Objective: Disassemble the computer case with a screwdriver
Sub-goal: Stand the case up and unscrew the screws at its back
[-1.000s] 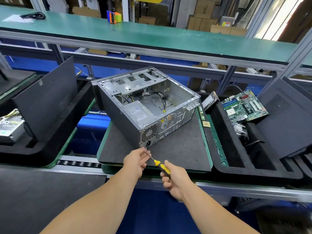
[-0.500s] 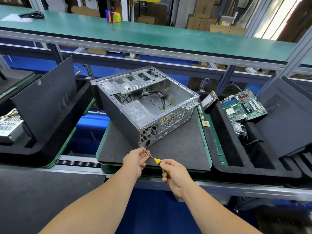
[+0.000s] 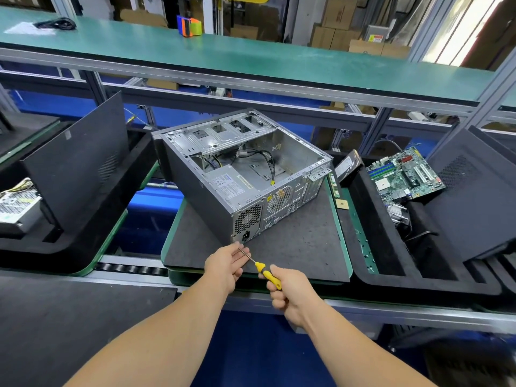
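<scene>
Slid slightly back down the yellow-and-black screwdriver (image 3: 266, 275), right hand (image 3: 290, 296) grip wrapped on handle, left hand (image 3: 226, 265) pinching the shaft just beside the open grey metal computer case (image 3: 245, 177) on the dark matted surface (image 3: 293, 247); risks tip slipping.

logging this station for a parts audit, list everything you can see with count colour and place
open grey metal computer case: 1, grey and silver, on the dark mat in the middle
dark grey flat mat: 1, under the case
yellow-handled screwdriver: 1, yellow and black handle, steel shaft, in front of the case
green circuit motherboard: 1, green, in the black foam tray at right
black foam tray: 1, right of the mat
dark side panel: 1, leaning at left
silver power supply box: 1, far left
orange and green tape dispenser: 1, on the green shelf
green-topped shelf: 1, behind
left hand: pinches the screwdriver shaft
right hand: grips the handle
</scene>
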